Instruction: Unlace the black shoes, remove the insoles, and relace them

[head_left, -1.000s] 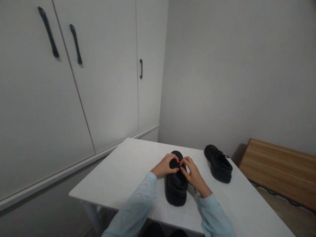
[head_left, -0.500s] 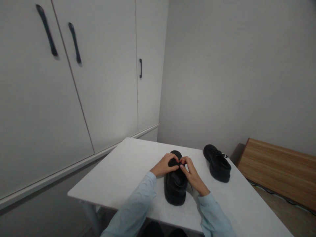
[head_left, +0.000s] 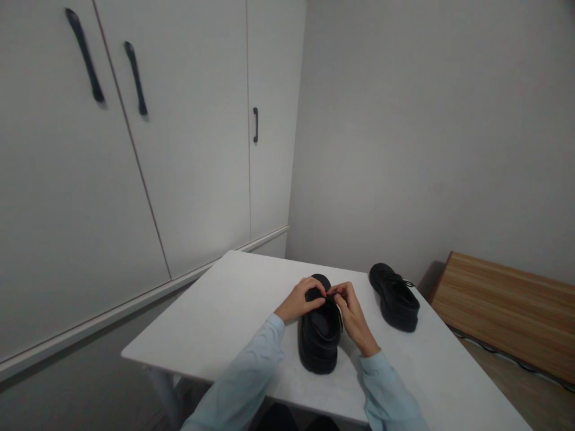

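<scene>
A black shoe [head_left: 318, 344] stands on the white table in front of me, its toe pointing away and its heel toward me. My left hand [head_left: 302, 299] lies over the left side of its lacing, thumb and fingers pinched at the laces. On the other side, my right hand [head_left: 351, 312] pinches a dark shoelace between thumb and forefinger. A loose lace end hangs by the shoe's right edge, below that hand. The exact knot or loop is hidden by my fingers.
A second black shoe [head_left: 398, 299], with its laces on top, stands near the table's right edge. The white table [head_left: 215, 323] borders white cabinets [head_left: 197, 149] on the left. A wood-grain board [head_left: 507, 311] is to the right, beyond the table.
My right hand has shifted slightly right and up, away from the left fingers, with the lace in its pinch. The left hand is nearly still.
</scene>
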Motion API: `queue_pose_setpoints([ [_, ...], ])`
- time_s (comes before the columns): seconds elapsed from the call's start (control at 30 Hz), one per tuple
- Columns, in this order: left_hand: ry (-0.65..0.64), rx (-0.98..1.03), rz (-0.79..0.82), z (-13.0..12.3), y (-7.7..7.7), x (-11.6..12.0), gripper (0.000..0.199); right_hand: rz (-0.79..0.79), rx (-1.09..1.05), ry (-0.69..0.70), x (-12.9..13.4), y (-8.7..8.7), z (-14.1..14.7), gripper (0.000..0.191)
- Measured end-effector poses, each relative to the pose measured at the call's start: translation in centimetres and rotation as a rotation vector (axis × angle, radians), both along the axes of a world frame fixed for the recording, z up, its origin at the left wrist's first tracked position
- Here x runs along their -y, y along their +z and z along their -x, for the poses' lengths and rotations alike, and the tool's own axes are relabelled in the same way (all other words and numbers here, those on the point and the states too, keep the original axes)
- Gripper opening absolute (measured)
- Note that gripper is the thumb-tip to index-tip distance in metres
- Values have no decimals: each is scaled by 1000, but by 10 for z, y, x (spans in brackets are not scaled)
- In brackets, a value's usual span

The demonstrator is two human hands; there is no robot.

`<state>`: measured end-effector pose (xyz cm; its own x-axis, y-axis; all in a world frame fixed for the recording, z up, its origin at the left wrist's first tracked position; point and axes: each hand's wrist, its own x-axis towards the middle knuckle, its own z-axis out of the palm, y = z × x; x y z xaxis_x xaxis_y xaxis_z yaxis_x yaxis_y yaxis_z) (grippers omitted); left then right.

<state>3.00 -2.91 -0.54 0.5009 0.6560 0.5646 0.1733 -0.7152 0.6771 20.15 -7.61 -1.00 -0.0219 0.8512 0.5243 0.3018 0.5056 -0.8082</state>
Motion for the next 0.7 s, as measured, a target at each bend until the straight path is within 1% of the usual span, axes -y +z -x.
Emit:
queue_pose_setpoints([
  [0.17, -27, 36, 20, 1, -2, -3, 14, -7, -134, -12, -2, 1, -2, 9],
  [0.3, -32, 55, 49, 1, -5, -6, 12, 39, -281, 4, -3, 2, -3, 10],
  [0.4, -51, 94, 126, 0, -5, -6, 11, 76, -382, 32, -2, 3, -4, 11],
  [0.57, -149, 205, 315, -2, -1, -1, 13, 85, -564, 66, -4, 5, -8, 13],
  [0.7, -159, 266, 381, 0, 3, 1, 18, 144, -695, 52, -6, 5, -13, 18],
])
